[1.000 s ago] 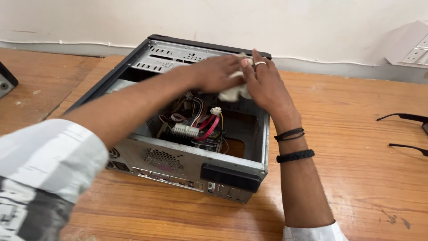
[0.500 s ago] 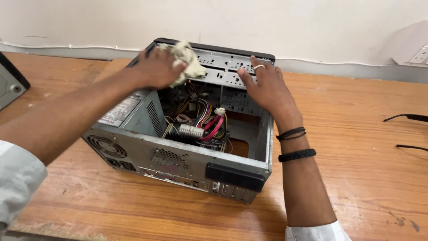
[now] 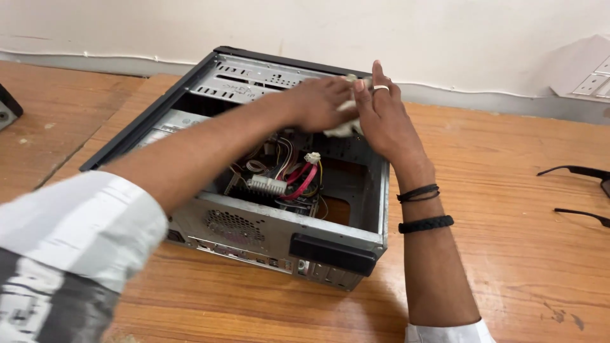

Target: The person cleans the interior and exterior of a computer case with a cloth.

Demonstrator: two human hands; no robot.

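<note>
An open grey computer case (image 3: 267, 232) lies on its side on a wooden table, its red and white cables (image 3: 289, 178) exposed inside. My left hand (image 3: 318, 101) reaches across the case and is closed on a crumpled white cloth (image 3: 343, 127) near the case's far right wall. Beside it, my right hand (image 3: 384, 117) rests with fingers extended on that upper right edge, touching the cloth. It wears a ring, and two black bands circle its wrist.
A pair of black glasses (image 3: 581, 190) lies on the wooden table (image 3: 508, 267) at the right. A dark object (image 3: 7, 108) sits at the far left edge. A white wall with a switch plate (image 3: 594, 79) stands behind.
My left hand has moved the cloth from the case's far left top edge back to the right, next to my right hand. The right hand has stayed on the case's edge.
</note>
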